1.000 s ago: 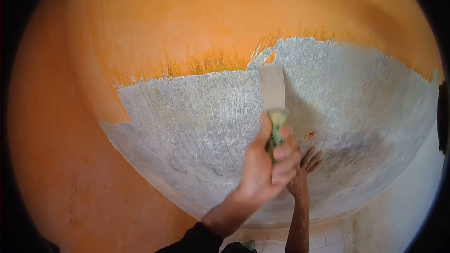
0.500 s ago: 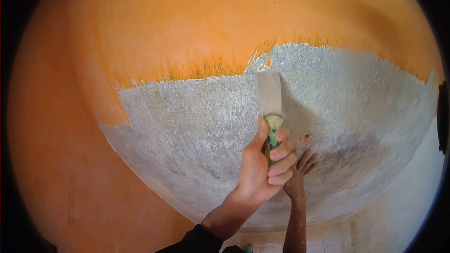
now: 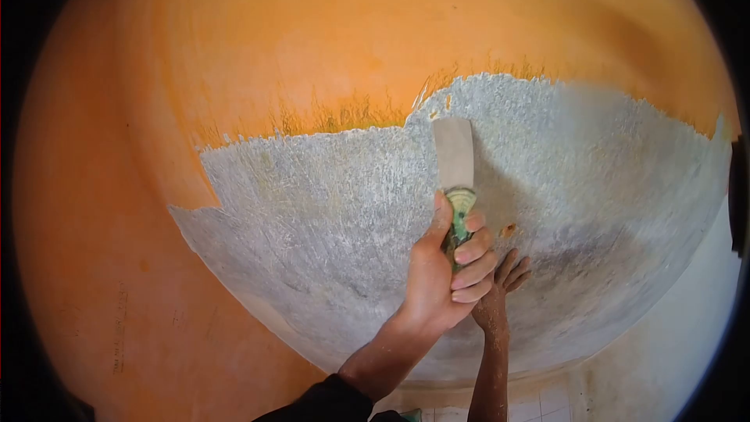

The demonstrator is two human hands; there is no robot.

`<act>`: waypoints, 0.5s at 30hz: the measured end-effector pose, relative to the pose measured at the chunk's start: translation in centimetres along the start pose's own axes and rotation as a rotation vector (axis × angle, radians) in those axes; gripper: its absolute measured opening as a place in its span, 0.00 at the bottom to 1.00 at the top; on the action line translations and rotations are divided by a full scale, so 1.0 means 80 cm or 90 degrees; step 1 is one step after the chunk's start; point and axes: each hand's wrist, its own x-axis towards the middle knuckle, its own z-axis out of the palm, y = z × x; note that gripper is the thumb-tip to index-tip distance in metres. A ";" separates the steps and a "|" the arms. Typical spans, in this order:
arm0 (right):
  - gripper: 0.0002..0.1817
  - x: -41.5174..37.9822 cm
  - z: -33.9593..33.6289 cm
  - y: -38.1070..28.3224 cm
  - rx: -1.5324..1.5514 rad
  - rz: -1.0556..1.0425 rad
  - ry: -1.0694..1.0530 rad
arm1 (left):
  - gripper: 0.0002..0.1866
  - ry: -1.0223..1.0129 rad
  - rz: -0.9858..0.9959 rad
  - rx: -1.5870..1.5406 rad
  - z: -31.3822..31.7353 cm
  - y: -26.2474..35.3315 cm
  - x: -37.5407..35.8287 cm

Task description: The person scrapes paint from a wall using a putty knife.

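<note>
Green handle of the flat metal-bladed scraper [image 3: 455, 168] is mostly hidden inside the right hand [image 3: 443, 273], whose fingers [image 3: 471, 254] are curled tightly around it, thumb laid along the side. Only the blade is seen, rising above the fingers and pressed to the grey scraped patch [image 3: 328, 211] just below the orange painted surface [image 3: 328, 39]. The left hand [image 3: 500, 293] is partly covered by the right; its fingers are spread against the grey.
</note>
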 end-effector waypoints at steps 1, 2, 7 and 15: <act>0.38 0.002 -0.003 -0.002 0.013 0.006 -0.004 | 0.24 -0.010 -0.016 -0.008 0.000 0.001 -0.003; 0.38 -0.004 -0.004 -0.005 0.026 0.015 -0.018 | 0.24 0.022 0.000 0.021 0.001 0.004 0.003; 0.38 -0.007 -0.001 -0.006 0.007 0.008 0.005 | 0.24 0.008 -0.004 0.000 -0.003 0.002 -0.004; 0.37 -0.004 0.002 0.000 -0.013 -0.006 0.023 | 0.25 0.040 0.024 0.055 0.002 0.006 0.004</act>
